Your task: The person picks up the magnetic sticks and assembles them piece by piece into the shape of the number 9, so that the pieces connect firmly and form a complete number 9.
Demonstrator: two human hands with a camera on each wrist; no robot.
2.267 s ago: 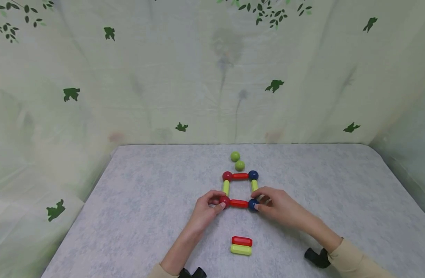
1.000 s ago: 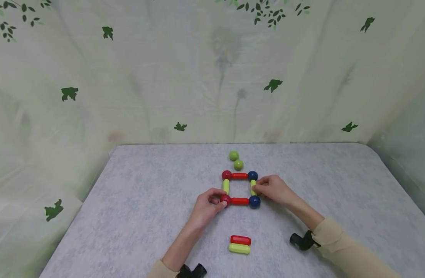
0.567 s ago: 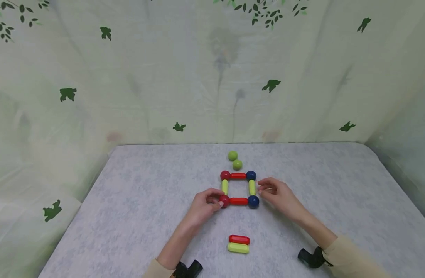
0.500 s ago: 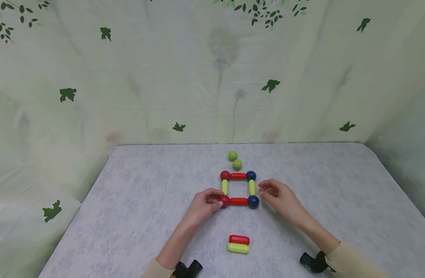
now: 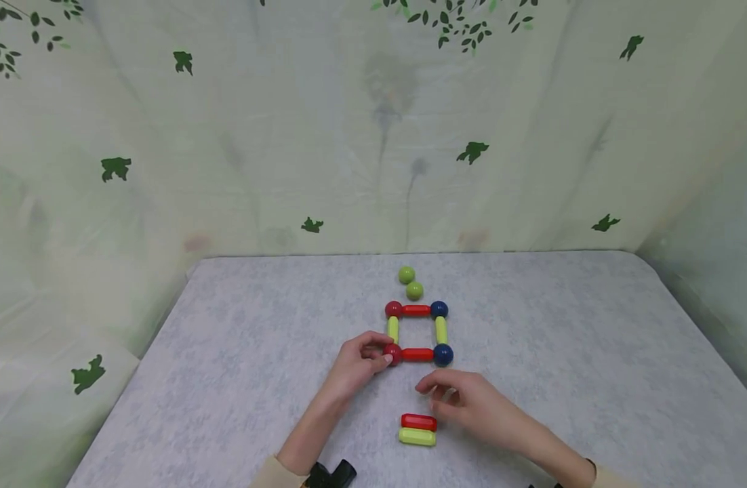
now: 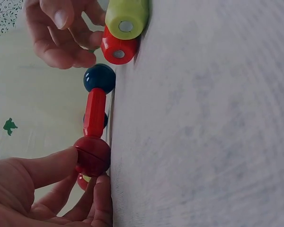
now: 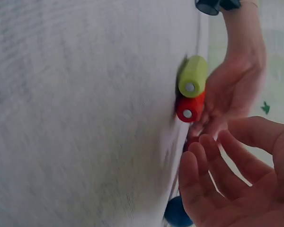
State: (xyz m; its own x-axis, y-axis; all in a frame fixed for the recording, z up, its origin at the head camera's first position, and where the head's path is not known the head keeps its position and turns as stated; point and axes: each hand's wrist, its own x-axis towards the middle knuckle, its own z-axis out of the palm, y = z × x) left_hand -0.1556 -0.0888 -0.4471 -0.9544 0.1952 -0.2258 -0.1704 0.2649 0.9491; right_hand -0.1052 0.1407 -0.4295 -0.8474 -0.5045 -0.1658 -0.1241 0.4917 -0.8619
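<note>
Head view: loose red rod (image 5: 419, 422) lies crosswise, left-right.

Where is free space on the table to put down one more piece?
Bare table lies left of the left hand and right of the square frame. It is crowded between the frame and the loose red stick, where the right hand hovers.

You face a pale green curtain (image 5: 373, 135) printed with dark leaves, draped on 3 sides of a grey mottled table (image 5: 239, 379) under soft, even light.
</note>
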